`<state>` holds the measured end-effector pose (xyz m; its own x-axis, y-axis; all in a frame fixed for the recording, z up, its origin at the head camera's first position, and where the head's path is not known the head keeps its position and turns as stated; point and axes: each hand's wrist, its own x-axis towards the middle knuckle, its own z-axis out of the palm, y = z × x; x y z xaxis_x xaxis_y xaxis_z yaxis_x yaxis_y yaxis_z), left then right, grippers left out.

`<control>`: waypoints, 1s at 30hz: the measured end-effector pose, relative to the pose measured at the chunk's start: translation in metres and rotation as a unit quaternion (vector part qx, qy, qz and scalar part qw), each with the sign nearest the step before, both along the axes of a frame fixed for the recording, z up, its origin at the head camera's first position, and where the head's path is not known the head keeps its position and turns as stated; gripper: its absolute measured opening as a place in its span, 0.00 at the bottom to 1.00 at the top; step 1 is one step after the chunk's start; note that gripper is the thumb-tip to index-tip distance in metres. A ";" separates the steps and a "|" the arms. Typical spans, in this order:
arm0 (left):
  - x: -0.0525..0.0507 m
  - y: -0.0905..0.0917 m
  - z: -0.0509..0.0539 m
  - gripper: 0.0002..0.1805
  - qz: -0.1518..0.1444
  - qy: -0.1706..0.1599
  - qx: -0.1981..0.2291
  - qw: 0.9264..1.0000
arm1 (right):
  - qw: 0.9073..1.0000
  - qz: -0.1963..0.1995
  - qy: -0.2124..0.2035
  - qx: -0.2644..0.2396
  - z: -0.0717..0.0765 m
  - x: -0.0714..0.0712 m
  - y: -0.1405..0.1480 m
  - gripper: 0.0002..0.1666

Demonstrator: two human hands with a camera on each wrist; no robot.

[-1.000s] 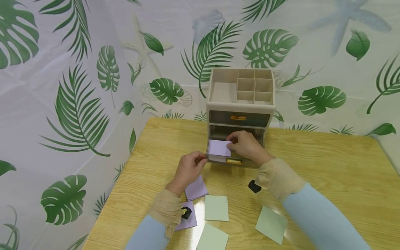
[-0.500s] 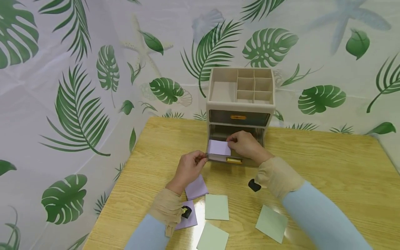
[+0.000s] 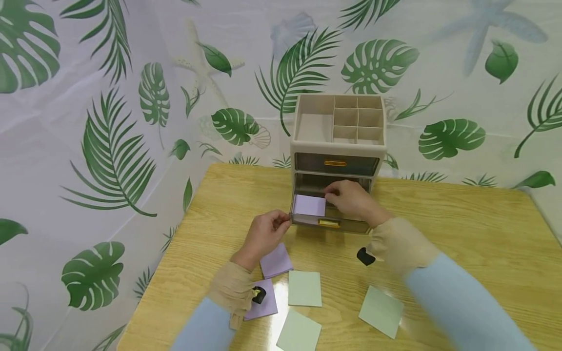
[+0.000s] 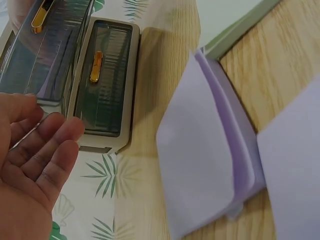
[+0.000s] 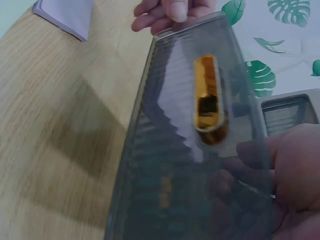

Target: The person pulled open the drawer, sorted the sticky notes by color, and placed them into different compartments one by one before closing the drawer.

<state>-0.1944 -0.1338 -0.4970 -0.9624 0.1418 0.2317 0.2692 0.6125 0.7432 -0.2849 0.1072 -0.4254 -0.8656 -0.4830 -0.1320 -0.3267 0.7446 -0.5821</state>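
Inside the extended lower drawer (image 3: 351, 226) of the cabinet (image 3: 338, 146), at the left end: purple note pad (image 3: 309, 205). Left hand (image 3: 265, 234) pinches the drawer's left front corner, thumb against forefinger, other fingers loose. Right hand (image 3: 351, 200) reaches into the drawer, fingers bent, tips at the pad's right edge; cannot tell whether they grip it or merely sit beside it. Handling estimate: pad light, bendable, sheets liable to fan if taken by the top one alone; best held by opposite edges, through the full thickness. Drawer looks stiff, smooth, perhaps slippery; gold handle (image 3: 329, 223) or front rim should serve.
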 end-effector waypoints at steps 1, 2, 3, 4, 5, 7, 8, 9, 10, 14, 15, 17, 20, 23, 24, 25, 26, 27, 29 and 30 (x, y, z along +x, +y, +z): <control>0.000 -0.001 0.000 0.05 0.002 -0.005 -0.008 1.000 | 1.000 -0.002 0.006 -0.003 0.002 0.000 0.002 0.19; 0.001 -0.003 0.001 0.05 0.004 -0.013 -0.016 1.000 | 1.000 -0.005 0.010 -0.005 0.005 0.001 0.005 0.18; 0.001 -0.005 0.001 0.05 0.005 -0.020 -0.023 1.000 | 1.000 -0.005 0.013 -0.010 0.008 0.002 0.008 0.18; 0.002 -0.007 0.002 0.05 0.005 -0.026 -0.028 0.999 | 1.000 -0.005 0.019 -0.017 0.011 0.003 0.010 0.17; 0.002 -0.009 0.002 0.05 0.005 -0.031 -0.033 0.999 | 0.999 -0.005 0.020 -0.028 0.014 0.004 0.014 0.17; 0.003 -0.013 0.003 0.06 -0.003 -0.040 -0.039 0.998 | 0.999 -0.008 0.022 -0.049 0.020 0.008 0.021 0.16; 0.004 -0.015 0.003 0.06 -0.009 -0.043 -0.042 0.998 | 0.998 -0.011 0.023 -0.061 0.022 0.010 0.025 0.15; 0.005 -0.018 0.003 0.07 -0.012 -0.049 -0.047 0.998 | 0.997 -0.012 0.026 -0.073 0.024 0.012 0.030 0.15; 0.006 -0.020 0.002 0.07 -0.017 -0.052 -0.052 0.997 | 0.996 -0.015 0.031 -0.085 0.026 0.014 0.034 0.14; 0.010 -0.029 -0.003 0.08 -0.014 -0.071 -0.076 0.995 | 0.991 -0.025 0.069 -0.115 0.029 0.025 0.052 0.14; 0.011 -0.031 -0.004 0.08 -0.012 -0.073 -0.080 0.994 | 0.989 -0.026 0.080 -0.121 0.028 0.027 0.056 0.14; 0.014 -0.035 -0.006 0.09 -0.011 -0.072 -0.091 0.993 | 0.987 -0.028 0.102 -0.123 0.026 0.032 0.064 0.14; 0.017 -0.040 -0.008 0.12 -0.014 -0.082 -0.115 0.990 | 0.984 -0.028 0.124 -0.122 0.021 0.041 0.073 0.13; 0.020 -0.042 -0.010 0.17 -0.018 -0.108 -0.147 0.983 | 0.982 -0.029 0.146 -0.117 0.015 0.050 0.081 0.11; 0.022 -0.043 -0.010 0.18 -0.021 -0.116 -0.156 0.981 | 0.980 -0.032 0.155 -0.117 0.011 0.053 0.084 0.11; 0.023 -0.043 -0.010 0.19 -0.022 -0.123 -0.165 0.978 | 0.979 -0.036 0.165 -0.116 0.008 0.057 0.087 0.10; 0.024 -0.044 -0.010 0.20 -0.024 -0.127 -0.172 0.977 | 0.977 -0.042 0.172 -0.117 0.006 0.060 0.089 0.09; 0.025 -0.044 -0.010 0.21 -0.026 -0.129 -0.176 0.976 | 0.976 -0.050 0.179 -0.118 0.003 0.063 0.091 0.08; 0.027 -0.045 -0.010 0.22 -0.027 -0.136 -0.182 0.974 | 0.974 -0.067 0.184 -0.118 -0.003 0.069 0.094 0.08; 0.028 -0.045 -0.011 0.24 -0.028 -0.141 -0.184 0.972 | 0.973 -0.074 0.183 -0.120 -0.006 0.071 0.095 0.08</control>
<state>-0.1662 -0.1784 -0.5076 -0.9688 0.2191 -0.1157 0.1275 0.8411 0.5257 -0.2137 0.2027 -0.4309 -0.8960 -0.3281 0.2992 -0.4440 0.6564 -0.6100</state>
